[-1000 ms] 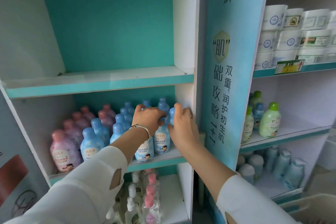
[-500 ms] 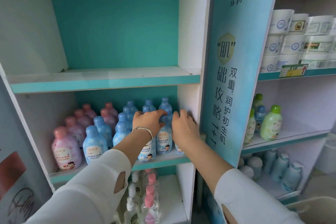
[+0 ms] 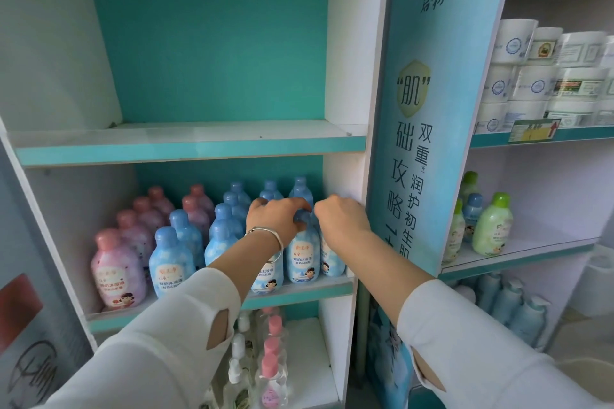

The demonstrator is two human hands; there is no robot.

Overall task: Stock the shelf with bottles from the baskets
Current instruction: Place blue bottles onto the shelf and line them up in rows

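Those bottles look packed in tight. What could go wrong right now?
The blue bottles stand close together under both hands, so a nudge might topple neighbours like dominoes. The front row sits near the shelf edge; one could tip off. The right hand is squeezed against the side wall, leaving little room.

The blue pillar sign point(image 3: 428, 116) at 2 o'clock reads "Giving" up top, then "肌" and 双重润护初生肌 running down. Bottle labels too blurry.

Blue bottles point(image 3: 171, 259), pink bottles point(image 3: 114, 271), teal shelf edge point(image 3: 192, 154).
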